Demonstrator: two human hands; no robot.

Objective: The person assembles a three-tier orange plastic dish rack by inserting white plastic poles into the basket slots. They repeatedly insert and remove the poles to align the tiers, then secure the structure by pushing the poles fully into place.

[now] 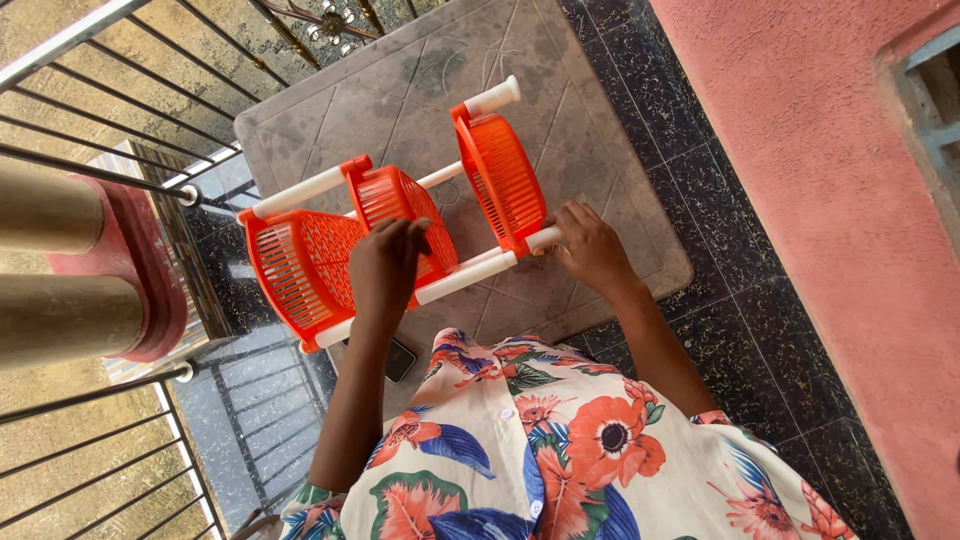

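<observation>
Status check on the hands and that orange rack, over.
Left hand gripping the middle basket of the orange rack. Right hand on a white pole end. Rack lying sideways on the grey table. Nothing blocking.

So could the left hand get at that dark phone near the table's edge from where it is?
Probably yes. The left hand rests on the orange rack's middle basket, and the phone lies just below the forearm on the table, with nothing covering it.

A worn grey plastic bench (600, 120) fills the upper middle of the frame; an orange tiered rack (390, 215) lies sideways on it, a dark phone (399, 359) at its lower edge.
</observation>
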